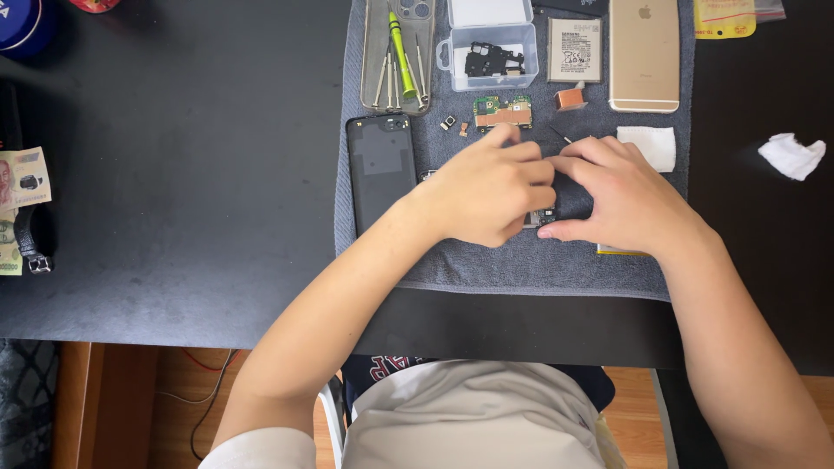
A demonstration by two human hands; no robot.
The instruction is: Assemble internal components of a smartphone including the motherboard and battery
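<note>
Both hands meet over a small dark phone part [545, 214] on a grey towel [539, 269]. My left hand [491, 187] curls its fingers over the part from the left. My right hand [621, 195] pinches it from the right, thumb at its lower edge. Most of the part is hidden under the fingers. A black phone back cover [380, 169] lies just left of my left hand. A green circuit board [502, 111] with a copper patch lies just beyond the fingertips.
At the towel's far edge are a clear tray with a green screwdriver [400, 43] and several metal bits, a clear plastic box [489, 52], a battery [573, 50] and a gold phone [644, 54]. White wipes [647, 146] [790, 155] lie right. Banknotes [22, 178] lie far left.
</note>
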